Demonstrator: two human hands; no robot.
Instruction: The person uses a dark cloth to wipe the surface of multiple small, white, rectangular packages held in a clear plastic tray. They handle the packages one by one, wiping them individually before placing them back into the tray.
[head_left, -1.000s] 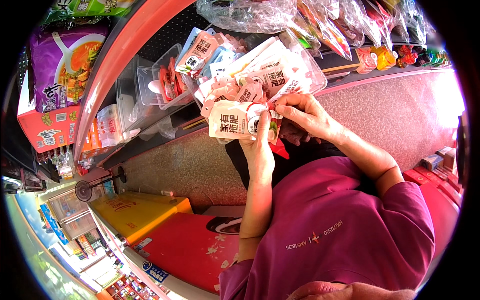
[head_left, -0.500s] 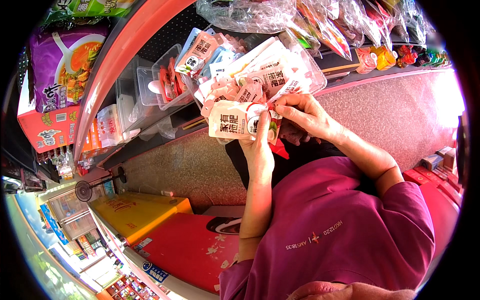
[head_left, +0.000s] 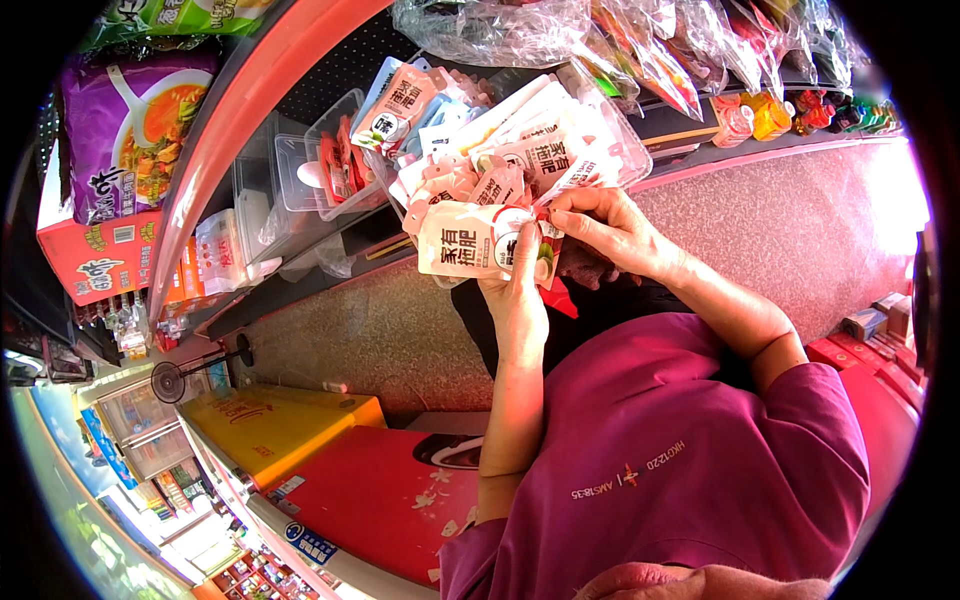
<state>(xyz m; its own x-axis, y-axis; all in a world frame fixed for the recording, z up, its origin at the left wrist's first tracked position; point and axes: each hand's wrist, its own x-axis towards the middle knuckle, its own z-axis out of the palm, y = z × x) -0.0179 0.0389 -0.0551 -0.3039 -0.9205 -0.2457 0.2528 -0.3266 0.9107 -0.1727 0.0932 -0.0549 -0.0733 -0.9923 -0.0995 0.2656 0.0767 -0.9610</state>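
Note:
A flat cream snack packet (head_left: 455,242) with dark lettering and a red-and-white round mark lies across my left hand (head_left: 519,290), whose thumb presses on its face. At the packet's right end, my right hand (head_left: 612,230) pinches the edge between thumb and fingers, by a small red part. Just beyond, a clear plastic bin (head_left: 640,148) holds a heap of similar cream and pink packets (head_left: 540,155). Light blue and pink packets (head_left: 403,97) stand at its left. The fingers of my left hand are hidden beneath the packet.
A clear bin (head_left: 365,193) with red packets stands on the dark shelf to the left. Purple instant noodles (head_left: 140,140) hang at far left. Plastic-wrapped goods (head_left: 500,30) and small bottles (head_left: 770,116) line the back. Below are a yellow box (head_left: 280,425) and a red chest (head_left: 380,500).
Almost nothing differs; both hands keep their grip on the packet, and the view has barely shifted.

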